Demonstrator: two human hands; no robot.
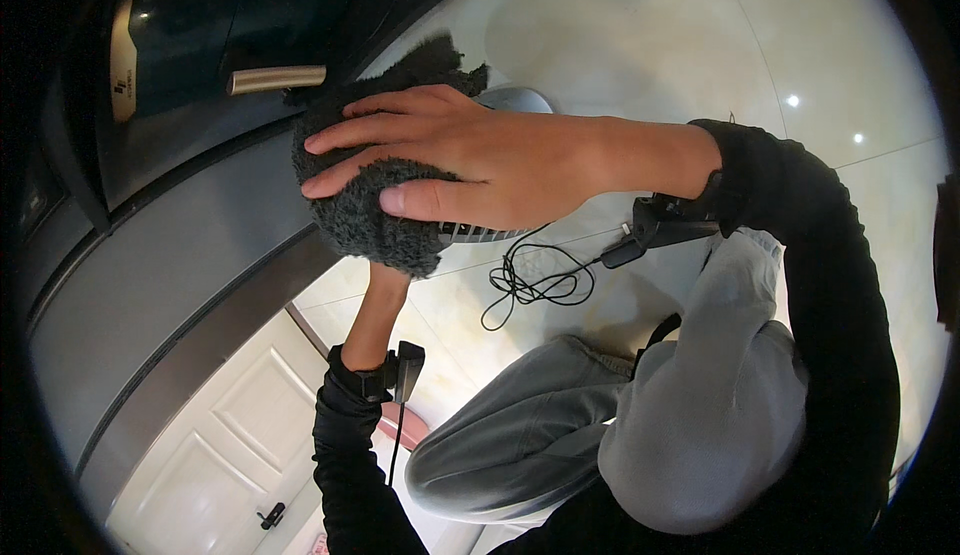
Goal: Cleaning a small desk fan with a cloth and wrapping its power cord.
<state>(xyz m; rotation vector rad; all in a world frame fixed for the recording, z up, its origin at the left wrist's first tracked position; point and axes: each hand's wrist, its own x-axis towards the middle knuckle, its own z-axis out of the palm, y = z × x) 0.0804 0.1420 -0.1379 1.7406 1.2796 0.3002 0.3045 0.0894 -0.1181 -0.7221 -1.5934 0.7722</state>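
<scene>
My right hand [450, 153] reaches in from the right, its back to the camera. Its fingers and thumb press around a dark grey, fluffy cloth [382, 213], which hangs in folds below the thumb and spreads up past the fingers. Beneath the cloth and palm, parts of a rounded grey object [517, 98] show, with a slatted edge [487, 234] under the wrist; its kind is unclear. My left forearm [379, 307] rises from the lower left to just behind the cloth, which hides the left hand, so its grip cannot be seen.
A large dark, glossy cabinet or appliance [172, 195] stands at the left, with a gold-coloured bar [277, 80] on it. Tangled black cable [525, 285] hangs beside the right wrist device [667, 222]. My bent legs [517, 427] are below, and a white panelled door [232, 420] is at lower left.
</scene>
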